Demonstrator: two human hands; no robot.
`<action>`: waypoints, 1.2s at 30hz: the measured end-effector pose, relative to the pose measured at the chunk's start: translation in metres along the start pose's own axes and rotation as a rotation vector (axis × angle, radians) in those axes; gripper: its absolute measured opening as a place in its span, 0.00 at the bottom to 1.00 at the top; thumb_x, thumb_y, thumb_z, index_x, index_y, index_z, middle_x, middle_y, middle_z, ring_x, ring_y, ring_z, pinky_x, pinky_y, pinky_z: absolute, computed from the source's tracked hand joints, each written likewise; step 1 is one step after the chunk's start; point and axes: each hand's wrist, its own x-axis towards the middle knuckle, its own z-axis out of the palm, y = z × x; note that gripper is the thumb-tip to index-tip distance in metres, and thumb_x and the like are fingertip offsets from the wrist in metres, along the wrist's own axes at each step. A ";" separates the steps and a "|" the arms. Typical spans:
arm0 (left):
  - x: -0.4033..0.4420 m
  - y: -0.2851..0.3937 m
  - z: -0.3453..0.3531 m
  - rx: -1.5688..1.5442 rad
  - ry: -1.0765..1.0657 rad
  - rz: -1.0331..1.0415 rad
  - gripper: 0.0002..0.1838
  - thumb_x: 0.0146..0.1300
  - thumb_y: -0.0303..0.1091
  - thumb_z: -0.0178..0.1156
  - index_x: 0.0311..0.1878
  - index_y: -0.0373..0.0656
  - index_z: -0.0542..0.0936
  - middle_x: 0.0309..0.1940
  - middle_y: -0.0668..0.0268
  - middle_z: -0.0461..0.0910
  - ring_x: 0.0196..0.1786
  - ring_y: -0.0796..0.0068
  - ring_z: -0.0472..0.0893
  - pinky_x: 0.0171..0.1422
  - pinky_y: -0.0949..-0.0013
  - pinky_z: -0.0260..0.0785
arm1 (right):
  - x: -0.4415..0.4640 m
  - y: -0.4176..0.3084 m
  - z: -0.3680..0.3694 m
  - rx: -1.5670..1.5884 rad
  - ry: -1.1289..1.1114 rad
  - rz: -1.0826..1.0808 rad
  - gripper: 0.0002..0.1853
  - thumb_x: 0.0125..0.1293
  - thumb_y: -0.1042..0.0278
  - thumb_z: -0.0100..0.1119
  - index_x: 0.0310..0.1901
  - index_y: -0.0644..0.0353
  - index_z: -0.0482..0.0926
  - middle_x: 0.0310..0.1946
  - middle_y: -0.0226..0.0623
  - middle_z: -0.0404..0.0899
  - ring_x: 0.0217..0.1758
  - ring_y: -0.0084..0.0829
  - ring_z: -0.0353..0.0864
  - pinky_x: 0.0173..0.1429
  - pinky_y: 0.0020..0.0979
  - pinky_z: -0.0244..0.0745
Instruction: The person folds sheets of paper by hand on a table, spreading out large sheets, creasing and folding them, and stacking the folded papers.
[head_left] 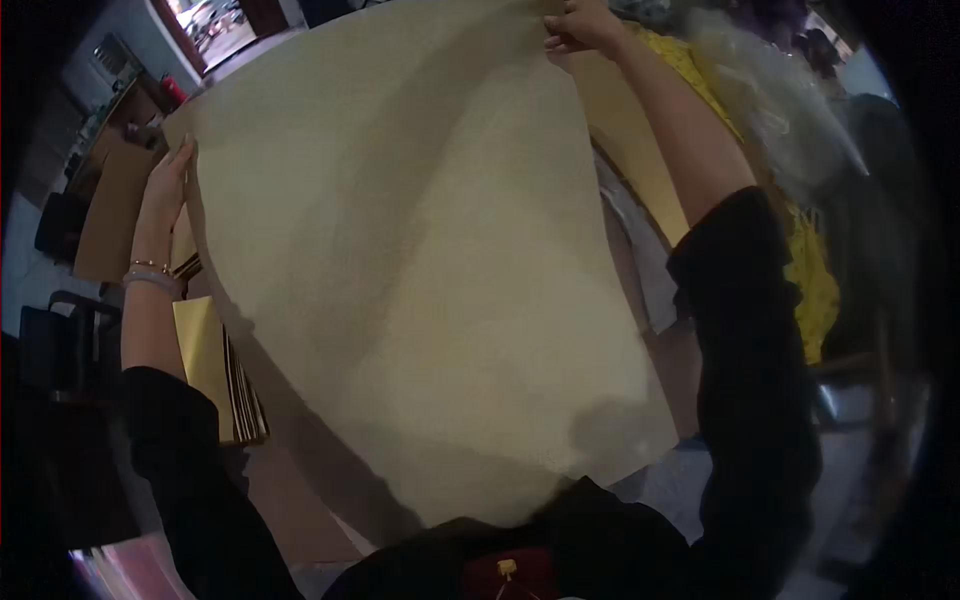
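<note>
A large pale yellowish sheet (430, 270), paper or thin cloth, spreads across the middle of the view and hides most of what lies beneath it. At its upper left edge, my left hand (165, 190) has its fingers closed on the sheet. My right hand (583, 28) pinches the upper right edge, farther from my body. The sheet's near end reaches my chest. Below my left forearm stands a stack of gold-faced boards (210, 370), partly covered by the sheet.
A brown cardboard panel (110, 215) and a black chair (65, 335) are at left. Clear plastic wrapping (790, 110) and yellow material (812, 285) lie at right. A red fire extinguisher (173, 90) stands near the doorway (222, 35) at the back left.
</note>
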 end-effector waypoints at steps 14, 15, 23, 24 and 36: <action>-0.014 -0.068 0.027 -0.101 -0.102 -0.090 0.23 0.66 0.48 0.59 0.54 0.38 0.75 0.45 0.69 0.79 0.46 0.77 0.78 0.51 0.71 0.72 | -0.027 0.059 0.030 0.169 -0.100 0.084 0.15 0.66 0.65 0.57 0.47 0.70 0.76 0.38 0.41 0.82 0.39 0.28 0.83 0.46 0.25 0.77; -0.021 -0.066 0.031 -0.109 -0.080 -0.080 0.23 0.66 0.48 0.59 0.53 0.38 0.75 0.45 0.69 0.79 0.46 0.77 0.78 0.51 0.71 0.72 | -0.032 0.058 0.023 0.187 -0.105 0.086 0.15 0.67 0.65 0.57 0.47 0.69 0.76 0.39 0.41 0.82 0.40 0.28 0.83 0.47 0.24 0.77; -0.146 -0.040 0.023 0.179 -0.097 0.010 0.18 0.67 0.39 0.59 0.54 0.39 0.77 0.47 0.68 0.79 0.46 0.80 0.78 0.53 0.74 0.69 | -0.128 0.079 -0.023 0.347 -0.110 -0.035 0.16 0.64 0.67 0.58 0.50 0.66 0.79 0.43 0.37 0.82 0.46 0.27 0.81 0.54 0.26 0.74; -0.165 -0.040 0.020 0.219 -0.094 0.011 0.18 0.66 0.39 0.60 0.54 0.38 0.77 0.47 0.68 0.79 0.47 0.80 0.77 0.54 0.75 0.68 | -0.141 0.088 -0.035 0.366 -0.148 -0.038 0.16 0.64 0.66 0.57 0.51 0.67 0.78 0.44 0.38 0.82 0.48 0.27 0.80 0.55 0.26 0.73; -0.383 -0.058 0.033 0.627 -0.149 0.458 0.20 0.54 0.16 0.57 0.50 0.43 0.83 0.54 0.60 0.77 0.56 0.63 0.77 0.59 0.66 0.71 | -0.369 0.139 -0.059 0.291 -0.065 -0.149 0.17 0.56 0.89 0.49 0.45 0.64 0.79 0.59 0.41 0.75 0.62 0.33 0.72 0.65 0.30 0.64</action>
